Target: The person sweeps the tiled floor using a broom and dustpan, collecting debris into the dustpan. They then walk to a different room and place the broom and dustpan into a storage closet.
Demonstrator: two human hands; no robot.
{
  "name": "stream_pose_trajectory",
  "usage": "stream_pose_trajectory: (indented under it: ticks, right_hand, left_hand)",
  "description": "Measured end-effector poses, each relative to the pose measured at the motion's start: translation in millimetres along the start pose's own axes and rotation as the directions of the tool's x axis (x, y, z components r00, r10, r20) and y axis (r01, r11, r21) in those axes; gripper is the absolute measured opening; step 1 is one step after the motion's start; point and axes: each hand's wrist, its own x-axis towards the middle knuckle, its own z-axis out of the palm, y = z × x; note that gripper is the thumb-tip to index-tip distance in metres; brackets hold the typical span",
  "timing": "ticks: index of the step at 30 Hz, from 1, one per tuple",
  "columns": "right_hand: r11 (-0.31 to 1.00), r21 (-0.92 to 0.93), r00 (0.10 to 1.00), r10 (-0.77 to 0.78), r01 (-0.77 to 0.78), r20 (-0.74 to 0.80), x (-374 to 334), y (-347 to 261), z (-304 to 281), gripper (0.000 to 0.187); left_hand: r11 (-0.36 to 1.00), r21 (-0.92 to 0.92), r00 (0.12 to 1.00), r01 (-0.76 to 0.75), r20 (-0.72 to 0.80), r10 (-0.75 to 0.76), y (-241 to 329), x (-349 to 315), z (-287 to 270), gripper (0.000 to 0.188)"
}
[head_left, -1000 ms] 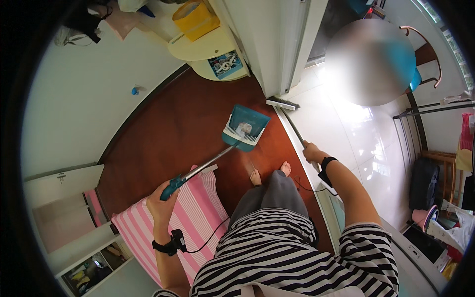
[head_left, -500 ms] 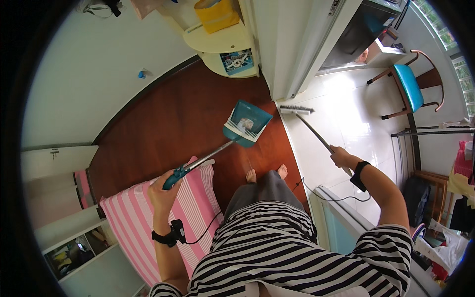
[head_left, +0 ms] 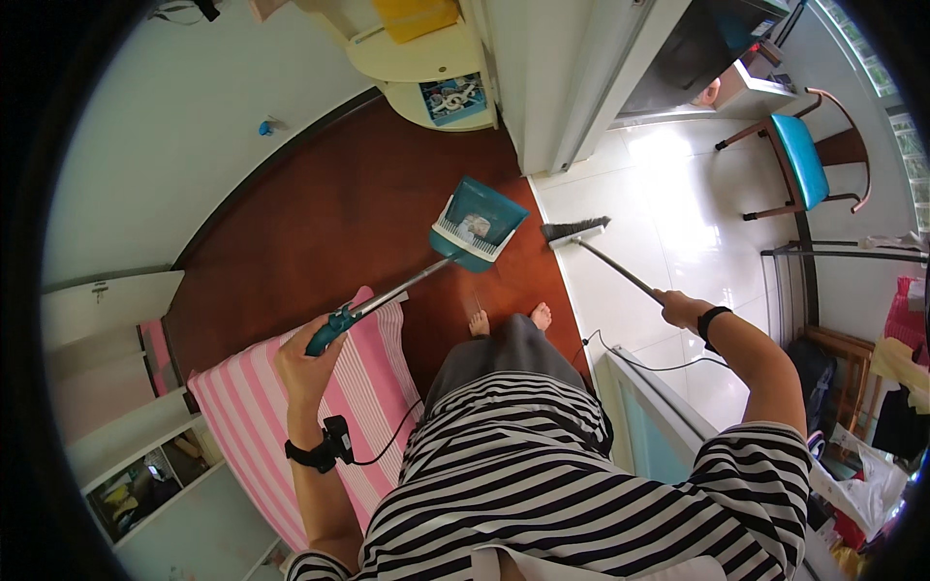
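My left hand (head_left: 308, 364) is closed around the teal grip of a long-handled dustpan (head_left: 492, 208). The pan is teal with a pale comb-toothed strip, and some whitish debris (head_left: 474, 227) lies inside it. It is over the dark red wooden floor, ahead of my bare feet. My right hand (head_left: 684, 310) is wrapped round the metal handle of a broom (head_left: 578, 235). The broom's grey-white head with dark bristles is at the border between the wooden floor and the white tiles, to the right of the dustpan and apart from it.
A bed with a pink striped cover (head_left: 281, 426) is at my left. Ahead is a cream shelf unit (head_left: 417, 73) beside a white door frame (head_left: 581, 97). A teal-seated chair (head_left: 799, 163) stands on the white tiles (head_left: 668, 184). A glass-panelled door (head_left: 647, 416) is close on my right.
The broom head has turned, its bristles now angled toward the left, and it has dropped slightly nearer me. The view has shifted a little; the dustpan stays in my left hand.
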Motion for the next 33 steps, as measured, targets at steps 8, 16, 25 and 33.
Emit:
stream_pose_trajectory:
  ticks: [8, 16, 25, 33]
  right_hand:
    - [0.997, 0.075, 0.992, -0.010, 0.020, -0.126, -47, 36, 53, 0.054]
    - [0.320, 0.947, 0.987, 0.158, -0.013, -0.039, -30, 33, 149, 0.058]
    - [-0.885, 0.256, 0.917, -0.400, -0.388, 0.006, -69, -70, 153, 0.010]
    - [-0.876, 0.253, 0.908, -0.419, -0.411, 0.025, -57, -87, 211, 0.018]
  left_hand:
    - [0.997, -0.038, 0.997, -0.073, 0.023, 0.074, 4, 6, 7, 0.030]
    - [0.975, -0.136, 0.984, -0.174, 0.017, 0.178, -4, 17, 18, 0.031]
    - [0.968, -0.134, 0.977, -0.210, 0.004, 0.213, -6, 17, 14, 0.031]
    - [0.974, -0.090, 0.977, -0.207, 0.021, 0.210, -15, 17, 6, 0.029]
